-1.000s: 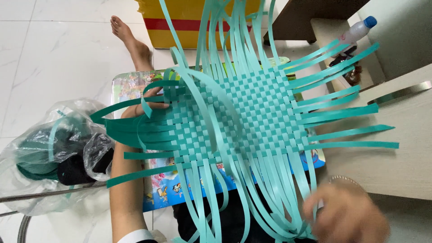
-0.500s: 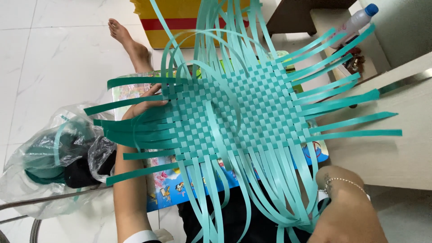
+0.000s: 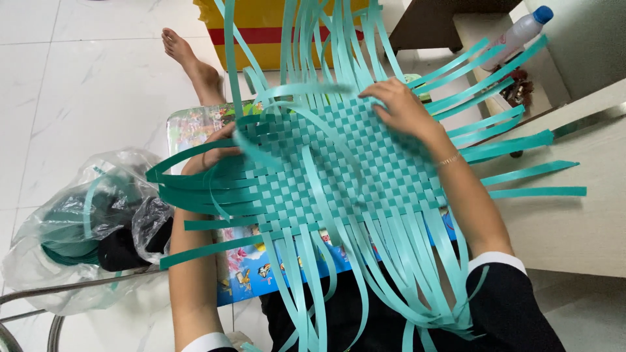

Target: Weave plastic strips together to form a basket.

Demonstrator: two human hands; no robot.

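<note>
Since the earlier frame, the right hand [image 3: 399,107] has been brought up from the lower edge of view and is now laid, fingers curled and palm down, on the far edge of the teal woven mat [image 3: 339,163], its forearm stretched across the weave. The left hand [image 3: 212,156] is kept at the mat's left side, partly hidden among the loose strips [image 3: 189,186]; its grip cannot be told. The mat is spread over a colourful low table [image 3: 244,274].
</note>
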